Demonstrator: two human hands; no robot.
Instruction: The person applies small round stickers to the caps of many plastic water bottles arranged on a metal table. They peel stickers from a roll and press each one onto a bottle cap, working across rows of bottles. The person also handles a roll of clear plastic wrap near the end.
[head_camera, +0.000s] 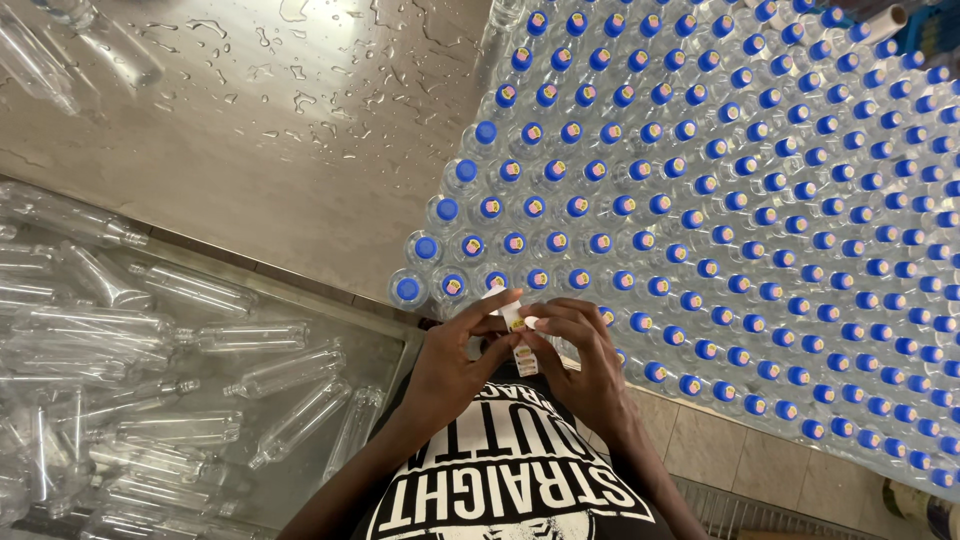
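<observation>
Both hands, left hand (450, 365) and right hand (585, 365), pinch a small sticker strip (518, 335) in their fingers just beside the nearest capped bottles (640, 290); peeling one sticker slowly looks wisest.

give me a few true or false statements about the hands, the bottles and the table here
1. Both hands meet over a small strip of stickers. True: the left hand and the right hand pinch the sticker strip between them.
2. The upright bottles have red caps. False: the capped bottles carry blue caps.
3. The steel table is wet. True: water drops lie on it.
4. The bottles in the tray at the left stand upright and capped. False: the empty bottles lie on their sides without caps.
5. The right hand grips a bottle by its neck. False: it touches only the strip.
</observation>
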